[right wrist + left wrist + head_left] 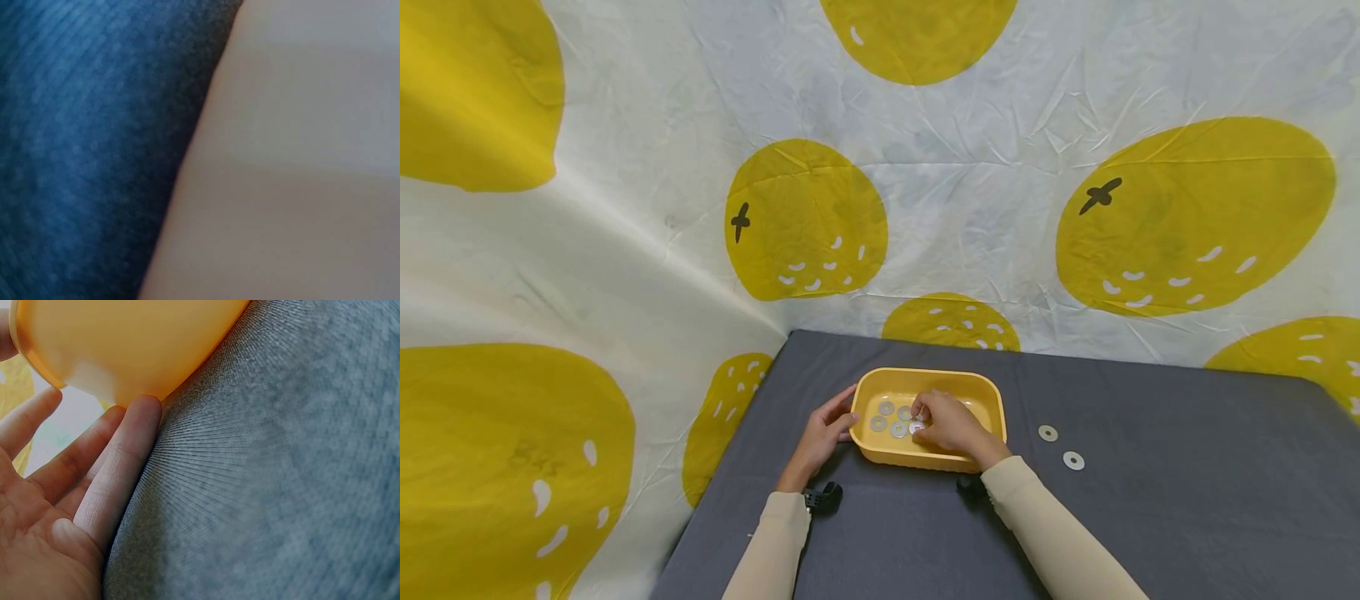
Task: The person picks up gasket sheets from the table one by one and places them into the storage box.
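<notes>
In the head view, a yellow rectangular plastic container (928, 460) stands on the dark cloth, with several flat silver washers (878, 423) lying on its floor. My left hand (820, 437) holds the container's left end, thumb over the rim and fingers against the outer wall. The left wrist view shows these fingers (115, 469) extended to the wall, close over the cloth. Reaching over the near right rim, my right hand (951, 421) has curled fingers around a washer (916, 427) inside, partly covering the washers there. The right wrist view shows only blurred skin and cloth.
Two loose washers, a nearer washer (1073, 461) and a farther washer (1048, 433), lie on the cloth right of the container. The dark grey cloth (1180, 483) covers the table. A white curtain (970, 217) with yellow fruit prints hangs behind and along the left.
</notes>
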`<state>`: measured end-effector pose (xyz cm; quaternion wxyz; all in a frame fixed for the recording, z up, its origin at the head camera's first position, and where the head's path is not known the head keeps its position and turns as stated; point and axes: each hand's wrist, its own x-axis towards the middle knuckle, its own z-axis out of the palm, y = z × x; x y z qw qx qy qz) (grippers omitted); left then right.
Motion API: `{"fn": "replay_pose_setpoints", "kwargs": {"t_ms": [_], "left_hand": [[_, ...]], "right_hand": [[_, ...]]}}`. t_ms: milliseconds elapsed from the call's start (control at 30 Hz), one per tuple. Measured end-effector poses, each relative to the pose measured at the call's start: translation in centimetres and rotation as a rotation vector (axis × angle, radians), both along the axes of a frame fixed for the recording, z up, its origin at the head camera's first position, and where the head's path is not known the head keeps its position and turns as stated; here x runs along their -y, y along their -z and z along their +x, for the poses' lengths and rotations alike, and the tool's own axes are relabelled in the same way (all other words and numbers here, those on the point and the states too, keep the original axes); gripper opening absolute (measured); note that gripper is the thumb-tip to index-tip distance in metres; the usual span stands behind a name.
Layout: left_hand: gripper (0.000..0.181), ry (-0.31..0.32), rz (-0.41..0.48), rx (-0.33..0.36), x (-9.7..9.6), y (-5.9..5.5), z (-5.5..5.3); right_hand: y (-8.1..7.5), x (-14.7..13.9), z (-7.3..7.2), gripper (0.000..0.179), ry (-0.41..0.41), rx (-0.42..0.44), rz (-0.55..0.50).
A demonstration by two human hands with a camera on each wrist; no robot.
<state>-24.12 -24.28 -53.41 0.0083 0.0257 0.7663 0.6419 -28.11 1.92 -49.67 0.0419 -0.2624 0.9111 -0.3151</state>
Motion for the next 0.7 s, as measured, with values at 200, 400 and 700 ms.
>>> {"fn": "replay_pose_setpoints", "kwargs": {"t_ms": [200,400,700], "left_hand": [[0.054,-0.008,0.0,-0.001,0.0,0.2,-0.1],[0.054,-0.012,0.003,-0.008,0.0,0.2,-0.2],[0.055,-0.018,-0.001,-0.001,0.0,0.2,-0.1]], "right_hand": [[-0.4,-0.1,0.1,0.016,0.075,0.004,-0.059],[-1.7,-1.3,0.3,0.009,0.131,-0.087,-0.214],[-3.0,-8.4,1.3,0.006,0.275,-0.242,-0.372]]}}
